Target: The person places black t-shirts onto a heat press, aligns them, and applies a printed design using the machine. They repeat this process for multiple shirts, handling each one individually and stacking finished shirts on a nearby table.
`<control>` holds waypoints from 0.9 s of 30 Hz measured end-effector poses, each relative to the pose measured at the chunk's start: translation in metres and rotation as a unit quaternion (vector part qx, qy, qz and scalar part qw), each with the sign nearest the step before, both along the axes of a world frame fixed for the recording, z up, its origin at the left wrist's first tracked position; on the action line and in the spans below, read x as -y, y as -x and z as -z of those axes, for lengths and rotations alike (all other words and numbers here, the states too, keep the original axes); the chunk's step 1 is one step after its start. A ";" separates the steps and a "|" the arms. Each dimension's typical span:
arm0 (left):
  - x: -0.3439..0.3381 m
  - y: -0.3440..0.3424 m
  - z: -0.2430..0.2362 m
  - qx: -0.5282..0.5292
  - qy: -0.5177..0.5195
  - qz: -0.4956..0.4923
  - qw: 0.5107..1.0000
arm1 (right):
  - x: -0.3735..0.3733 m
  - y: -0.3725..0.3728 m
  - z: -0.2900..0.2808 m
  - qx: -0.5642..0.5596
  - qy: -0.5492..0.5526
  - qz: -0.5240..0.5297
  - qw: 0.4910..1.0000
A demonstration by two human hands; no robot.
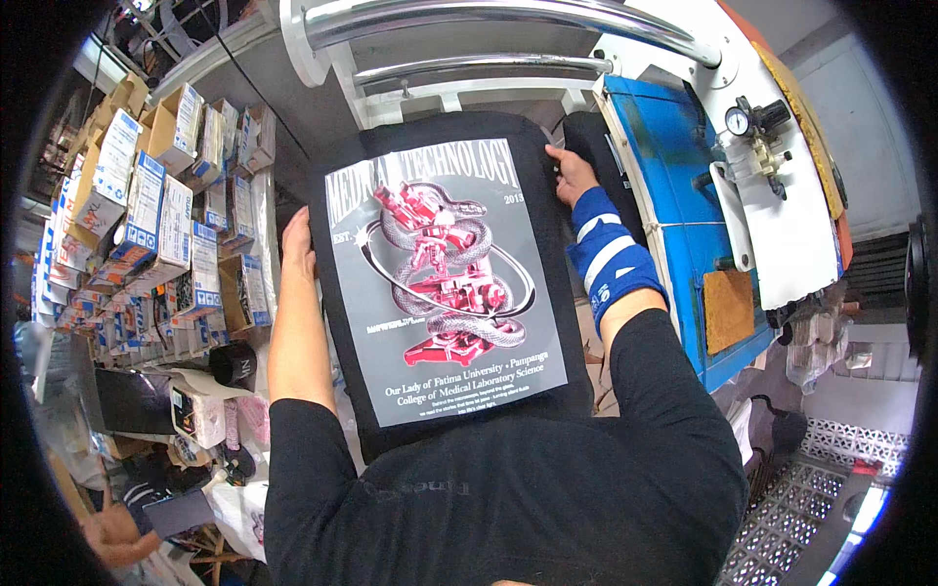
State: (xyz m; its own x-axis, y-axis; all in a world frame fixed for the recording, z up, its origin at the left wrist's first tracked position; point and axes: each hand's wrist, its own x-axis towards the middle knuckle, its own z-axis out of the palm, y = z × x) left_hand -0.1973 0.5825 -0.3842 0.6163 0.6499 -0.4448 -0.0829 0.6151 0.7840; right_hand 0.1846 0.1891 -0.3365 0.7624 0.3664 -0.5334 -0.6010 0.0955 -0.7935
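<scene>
A black T-shirt (449, 137) is stretched over a rounded board in front of me. On it lies a grey printed panel (362, 322) with white lettering and a red microscope wrapped by a snake. My left hand (298, 242) is closed at the shirt's left edge, its fingertips partly hidden. At the upper right edge, my right hand (573, 178) has its fingers bent against the black cloth. A blue wristband (616, 256) with white stripes covers my right wrist. What lies beneath the shirt is hidden.
Chrome bars (508, 20) of a white machine frame cross above the shirt. To the right stand a blue panel (684, 176) and a pressure gauge (737, 120). Stacked cardboard boxes (147, 210) fill the left side. Another person's hand (117, 535) is beside a phone (181, 513) at lower left.
</scene>
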 end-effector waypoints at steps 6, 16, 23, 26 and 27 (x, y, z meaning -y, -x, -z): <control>-0.009 0.018 -0.016 -0.039 -0.079 -0.096 0.991 | 0.006 0.010 -0.033 0.114 0.167 -0.085 0.976; -0.021 0.027 -0.034 -0.040 -0.122 -0.106 0.986 | 0.007 -0.016 0.006 0.196 0.137 -0.037 0.970; -0.011 0.020 -0.045 -0.070 -0.145 -0.133 0.978 | 0.007 -0.013 0.000 0.234 0.159 -0.036 0.958; 0.000 0.016 -0.052 -0.079 -0.160 -0.143 0.973 | 0.010 -0.002 -0.007 0.276 0.219 -0.033 0.935; 0.008 0.021 -0.054 -0.099 -0.166 -0.137 0.972 | 0.010 0.011 -0.010 0.314 0.256 -0.045 0.913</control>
State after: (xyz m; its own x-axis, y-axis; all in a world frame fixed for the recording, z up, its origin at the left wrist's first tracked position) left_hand -0.2181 0.5748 -0.3304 0.3241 0.9052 -0.2750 -0.0358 0.3022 0.9526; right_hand 0.1735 0.1792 -0.3264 0.9558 0.2686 -0.1198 0.0019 -0.4127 -0.9108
